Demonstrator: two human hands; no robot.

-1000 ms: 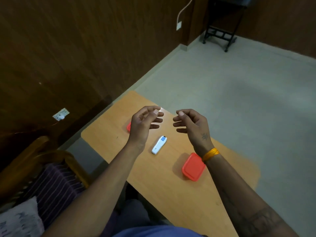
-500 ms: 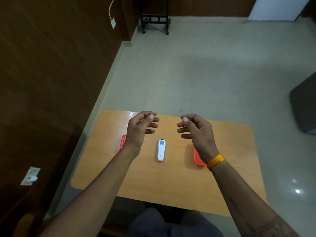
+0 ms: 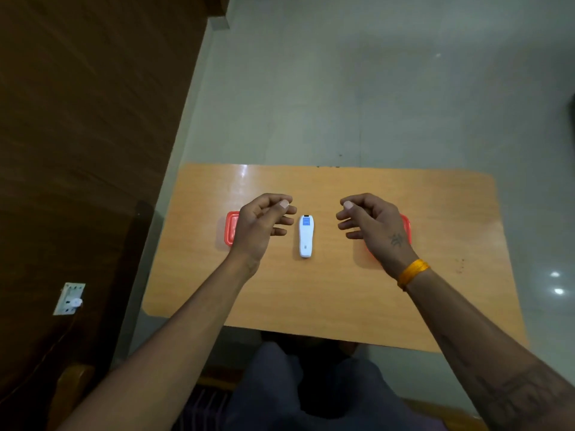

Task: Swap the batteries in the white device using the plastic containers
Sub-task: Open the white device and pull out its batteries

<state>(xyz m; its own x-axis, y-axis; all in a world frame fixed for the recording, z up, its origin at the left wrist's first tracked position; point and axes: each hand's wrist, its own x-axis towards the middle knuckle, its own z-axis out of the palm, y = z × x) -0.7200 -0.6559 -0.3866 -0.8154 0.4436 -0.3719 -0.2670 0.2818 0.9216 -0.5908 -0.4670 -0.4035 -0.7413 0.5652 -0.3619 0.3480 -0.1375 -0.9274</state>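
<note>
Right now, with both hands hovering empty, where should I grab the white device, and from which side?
Take the white device across its narrow waist, below the blue label, thumb and fingers on its long edges. It lies flat on the table, lengthwise away from you, so come straight down. The right hand or the left hand looks equally near; both sides are clear.

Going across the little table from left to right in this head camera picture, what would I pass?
Left red container → left hand, empty and held over the table → white device → right hand, also empty → right red container, mostly hidden behind that hand.
</note>
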